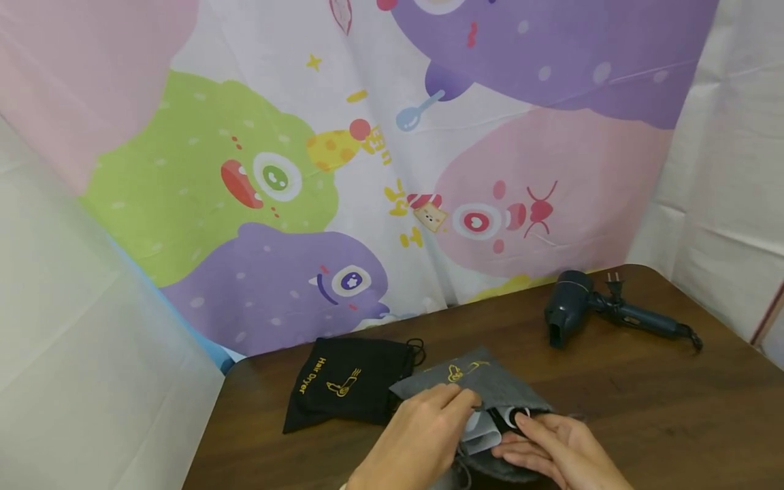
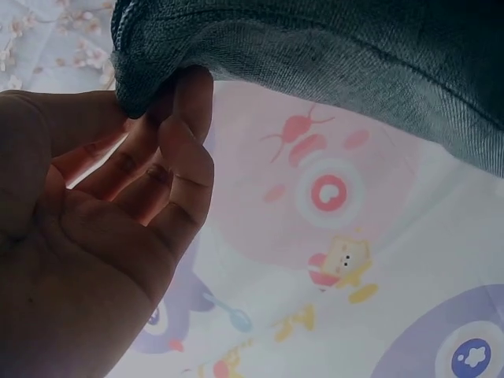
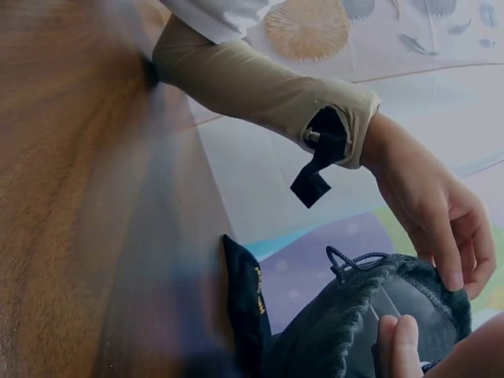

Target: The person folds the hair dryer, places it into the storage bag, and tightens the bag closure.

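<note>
In the head view, a grey drawstring pouch (image 1: 490, 381) with a yellow hair dryer print is held up near the table's front, its mouth spread. My left hand (image 1: 422, 429) pinches the rim of the mouth between thumb and fingers; the left wrist view shows this hand (image 2: 118, 189) gripping the cloth edge. At the mouth, my right hand (image 1: 557, 442) has its thumb on a black-and-white item (image 1: 511, 416), with fingers below it. A pale grey folded piece (image 1: 480, 435) shows beside that item. Most of what lies inside the pouch is hidden.
A black pouch (image 1: 349, 381) marked "Hair Dryer" lies flat left of the hands. Back right on the brown table (image 1: 674, 415) rests a dark hair dryer (image 1: 569, 309), its plug (image 1: 614, 289) beside the handle. A cartoon-printed cloth (image 1: 367, 170) hangs behind the table.
</note>
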A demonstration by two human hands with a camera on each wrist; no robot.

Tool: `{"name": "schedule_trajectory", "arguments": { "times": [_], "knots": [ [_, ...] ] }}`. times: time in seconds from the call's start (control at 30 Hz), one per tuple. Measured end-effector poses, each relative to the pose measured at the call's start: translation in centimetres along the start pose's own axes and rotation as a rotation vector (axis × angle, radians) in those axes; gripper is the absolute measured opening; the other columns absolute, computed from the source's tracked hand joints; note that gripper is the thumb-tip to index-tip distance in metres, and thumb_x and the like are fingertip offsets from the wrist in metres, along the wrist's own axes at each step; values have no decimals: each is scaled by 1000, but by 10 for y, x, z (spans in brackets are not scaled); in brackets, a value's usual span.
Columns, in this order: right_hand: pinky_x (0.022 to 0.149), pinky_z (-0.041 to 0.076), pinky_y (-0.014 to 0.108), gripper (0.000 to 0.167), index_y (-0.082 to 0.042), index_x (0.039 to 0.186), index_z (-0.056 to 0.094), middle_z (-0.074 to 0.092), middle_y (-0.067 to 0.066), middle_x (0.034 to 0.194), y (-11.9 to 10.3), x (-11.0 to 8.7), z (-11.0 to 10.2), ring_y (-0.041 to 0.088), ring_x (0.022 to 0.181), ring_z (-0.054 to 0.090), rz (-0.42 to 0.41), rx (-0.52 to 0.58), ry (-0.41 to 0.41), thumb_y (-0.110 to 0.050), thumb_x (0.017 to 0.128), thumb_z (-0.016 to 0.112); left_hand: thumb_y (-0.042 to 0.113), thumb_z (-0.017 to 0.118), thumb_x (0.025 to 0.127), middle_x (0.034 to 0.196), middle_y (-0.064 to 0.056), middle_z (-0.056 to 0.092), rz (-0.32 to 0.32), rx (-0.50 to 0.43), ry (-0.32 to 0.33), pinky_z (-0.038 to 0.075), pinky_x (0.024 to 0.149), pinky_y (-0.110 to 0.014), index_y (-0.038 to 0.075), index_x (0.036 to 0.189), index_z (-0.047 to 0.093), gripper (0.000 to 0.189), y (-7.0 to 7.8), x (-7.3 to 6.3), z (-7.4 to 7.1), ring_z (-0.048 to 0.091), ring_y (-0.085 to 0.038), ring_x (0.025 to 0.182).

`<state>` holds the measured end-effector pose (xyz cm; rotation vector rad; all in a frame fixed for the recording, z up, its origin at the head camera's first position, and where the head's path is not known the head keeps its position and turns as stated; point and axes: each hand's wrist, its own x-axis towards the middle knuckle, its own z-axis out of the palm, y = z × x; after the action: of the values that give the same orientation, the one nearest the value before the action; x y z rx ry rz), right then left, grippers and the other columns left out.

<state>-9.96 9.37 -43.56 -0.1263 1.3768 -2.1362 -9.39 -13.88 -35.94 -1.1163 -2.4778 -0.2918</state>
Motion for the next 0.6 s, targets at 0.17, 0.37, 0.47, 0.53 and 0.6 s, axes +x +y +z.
{"name": "schedule_trajectory", "arguments": {
  "times": [0.17,0.37,0.47,0.53,0.6],
  "knots": [
    [95,51,35,43,17,122,49,68,17,110,-1,0,-1,26,106,69,-10,47,-37,-24,107,48,7,65,97,94,5,64,20,-49,1,48,72,-10,12,107,67,12,1,0,-1,59,-2,80],
    [97,50,36,39,14,122,52,68,18,113,-2,1,-6,26,106,69,15,160,-49,-22,107,46,9,64,98,97,5,65,28,-57,47,50,77,-11,12,108,67,11,0,0,0,62,-3,87],
    [98,50,37,41,16,124,51,68,19,115,0,1,-7,26,107,69,21,169,-50,-22,108,45,8,65,96,97,4,65,32,-61,53,50,78,-11,11,107,67,11,0,0,1,62,-3,88],
    [98,49,37,42,16,126,49,67,19,116,0,2,-7,26,108,68,24,172,-50,-22,108,45,7,66,96,96,4,64,47,-61,47,49,77,-10,11,106,66,11,1,1,3,62,-3,86],
    [99,49,37,45,17,129,46,67,19,116,1,3,-8,26,109,68,19,179,-58,-22,108,46,6,66,95,94,4,63,59,-69,40,48,76,-8,10,106,66,11,3,2,5,61,-3,84]
  ]
}}
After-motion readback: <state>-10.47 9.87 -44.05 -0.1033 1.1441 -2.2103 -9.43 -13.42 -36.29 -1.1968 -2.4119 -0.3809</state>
